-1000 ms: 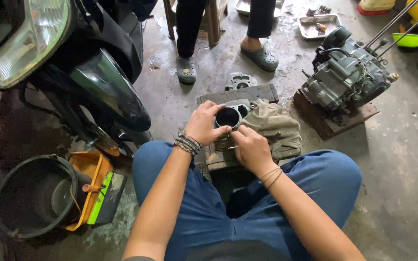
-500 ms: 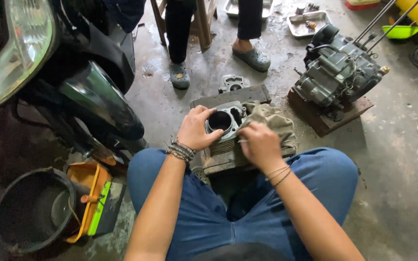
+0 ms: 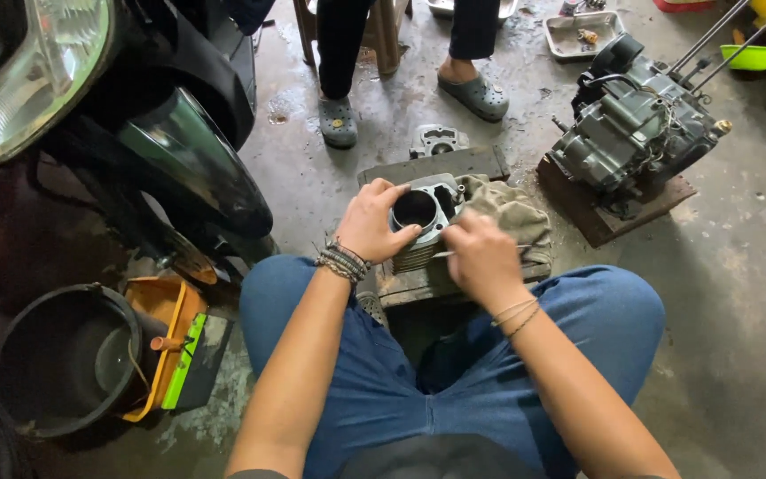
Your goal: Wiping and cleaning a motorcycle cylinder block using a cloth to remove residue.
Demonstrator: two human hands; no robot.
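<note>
I sit cross-legged on the concrete floor in blue jeans. A grey finned engine cylinder [image 3: 425,213] with a round bore rests on a wooden block [image 3: 418,284] between my knees. My left hand [image 3: 372,222] grips the cylinder's left side, thumb on its rim. My right hand [image 3: 480,253] is closed around a thin tool whose tip shows at the cylinder's lower right edge; what kind of tool it is I cannot tell. A dirty khaki rag [image 3: 511,213] lies under and behind the cylinder.
A black motorcycle [image 3: 135,124] with a headlight fills the left. A black bucket [image 3: 55,359] and orange tray [image 3: 166,341] sit lower left. An engine block [image 3: 636,133] on wood stands at right. Another person's legs in grey clogs [image 3: 339,120] stand ahead, near a metal tray [image 3: 582,31].
My head moved closer and down, so the view shifted. My hands stay on the cylinder; my right hand has slid slightly along its lower right edge.
</note>
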